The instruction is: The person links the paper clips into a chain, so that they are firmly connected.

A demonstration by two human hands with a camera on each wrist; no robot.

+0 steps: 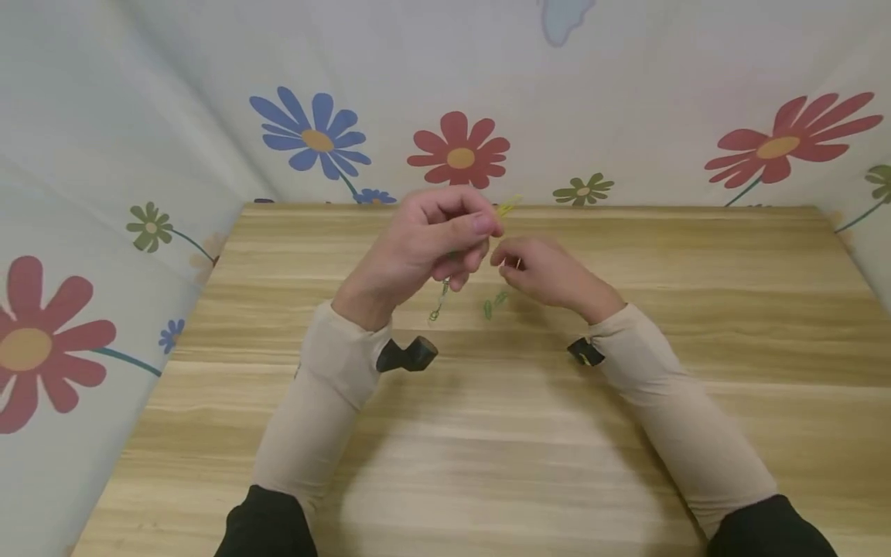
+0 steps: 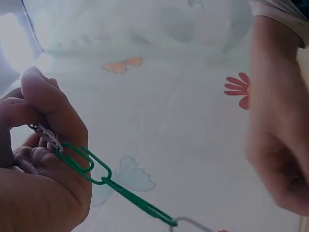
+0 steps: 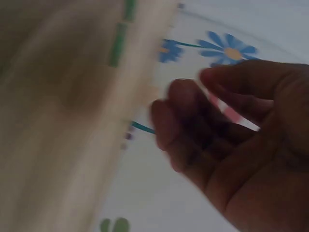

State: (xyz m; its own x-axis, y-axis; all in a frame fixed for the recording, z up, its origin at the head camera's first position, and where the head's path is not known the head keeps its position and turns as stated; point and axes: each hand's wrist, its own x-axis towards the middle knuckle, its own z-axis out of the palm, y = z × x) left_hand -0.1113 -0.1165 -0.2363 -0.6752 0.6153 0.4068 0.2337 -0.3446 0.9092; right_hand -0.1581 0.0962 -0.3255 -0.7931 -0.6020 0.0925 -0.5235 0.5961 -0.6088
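Note:
Raised above the table's far half, my left hand (image 1: 433, 246) pinches a chain of paper clips between thumb and forefinger. A yellow paper clip (image 1: 508, 206) sticks out past its fingertips, and the chain's lower end (image 1: 436, 312) dangles below the palm. In the left wrist view, green paper clips (image 2: 99, 166) hang linked under a pale clip (image 2: 47, 136) partly hidden by the fingers. My right hand (image 1: 546, 272) hovers to the right, fingers loosely bent, thumb apart, holding nothing visible. Below it, two green paper clips (image 1: 488, 309) lie on the table.
The wood-grain table (image 1: 480, 464) meets a pale flower-printed curtain (image 1: 626, 100) along its back edge. More of the same curtain hangs at the left and right sides. Dark wrist cameras (image 1: 409, 355) sit at both cuffs.

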